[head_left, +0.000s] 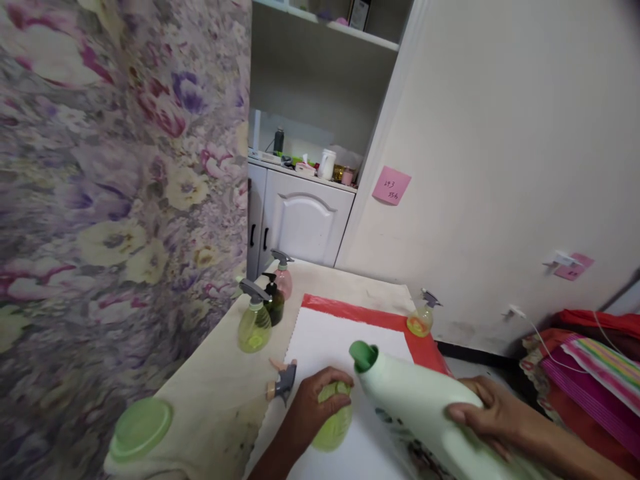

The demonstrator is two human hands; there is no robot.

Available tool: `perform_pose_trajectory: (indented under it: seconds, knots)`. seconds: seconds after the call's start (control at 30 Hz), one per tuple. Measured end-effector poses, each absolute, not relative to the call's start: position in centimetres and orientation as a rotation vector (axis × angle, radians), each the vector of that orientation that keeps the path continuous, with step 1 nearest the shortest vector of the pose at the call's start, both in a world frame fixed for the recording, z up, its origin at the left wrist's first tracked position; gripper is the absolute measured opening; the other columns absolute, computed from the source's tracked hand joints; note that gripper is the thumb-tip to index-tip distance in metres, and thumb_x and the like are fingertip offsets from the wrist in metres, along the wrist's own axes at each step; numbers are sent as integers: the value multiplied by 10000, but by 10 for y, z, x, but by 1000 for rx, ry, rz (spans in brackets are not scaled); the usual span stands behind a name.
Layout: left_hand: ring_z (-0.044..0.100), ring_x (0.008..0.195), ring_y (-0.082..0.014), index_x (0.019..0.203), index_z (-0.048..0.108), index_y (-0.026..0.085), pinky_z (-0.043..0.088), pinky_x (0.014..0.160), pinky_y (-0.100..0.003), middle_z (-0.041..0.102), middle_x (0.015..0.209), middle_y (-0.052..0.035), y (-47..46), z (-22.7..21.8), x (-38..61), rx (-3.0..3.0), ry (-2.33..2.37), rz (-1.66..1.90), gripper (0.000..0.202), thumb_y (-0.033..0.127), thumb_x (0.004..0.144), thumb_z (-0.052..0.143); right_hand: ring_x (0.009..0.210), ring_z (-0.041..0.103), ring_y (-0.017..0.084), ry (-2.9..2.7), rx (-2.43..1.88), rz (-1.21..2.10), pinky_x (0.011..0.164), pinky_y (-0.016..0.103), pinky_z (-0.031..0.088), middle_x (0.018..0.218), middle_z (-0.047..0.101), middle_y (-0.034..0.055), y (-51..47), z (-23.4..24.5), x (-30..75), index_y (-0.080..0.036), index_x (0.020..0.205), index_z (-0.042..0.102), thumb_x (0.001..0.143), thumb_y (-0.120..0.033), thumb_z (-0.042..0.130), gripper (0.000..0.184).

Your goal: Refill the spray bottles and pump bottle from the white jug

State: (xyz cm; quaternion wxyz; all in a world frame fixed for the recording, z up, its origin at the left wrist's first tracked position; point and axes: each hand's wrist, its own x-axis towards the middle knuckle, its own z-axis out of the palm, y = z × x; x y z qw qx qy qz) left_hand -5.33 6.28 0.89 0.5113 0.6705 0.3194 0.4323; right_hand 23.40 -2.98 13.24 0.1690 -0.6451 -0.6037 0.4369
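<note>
My left hand (323, 393) is wrapped round the neck of a yellow-green spray bottle (333, 430) that has no spray head on it and stands on a white sheet (350, 347). With my right hand (487, 413) I grip a large pale green jug (425, 400), tilted over to the left. Its darker green spout (363, 357) is a little above and to the right of the small bottle's mouth, apart from it. No stream of liquid shows between them. Left of my left hand, a grey and peach spray head (283, 381) lies on the table.
At the back left stand a yellow spray bottle (255, 328), a dark pump bottle (274, 303) and a pink spray bottle (283, 280). Another yellow spray bottle (421, 319) stands at the right edge on red sheeting (345, 309). A green lid (141, 427) lies front left.
</note>
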Motion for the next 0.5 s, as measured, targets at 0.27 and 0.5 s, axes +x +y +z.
perform_pose_trajectory:
  seconds: [0.27,0.5]
  knots:
    - [622,923,-212,904,699,213,415,874,-290,701,918,-5,66,5,-55,1596,761,1000,187,177,735,631,369,305,79,-1314,-1388,1056,453,255,226,352,341,-64,31,97,225,-215,429,403,822,-653,496,596]
    - [602,881,-202,1010,680,242,426,799,-280,664,946,-10,74,-18,-61,1647,666,968,240,308,783,645,400,371,124,-1071,-1141,910,474,279,288,398,407,-31,105,36,180,-221,431,452,923,-580,343,619]
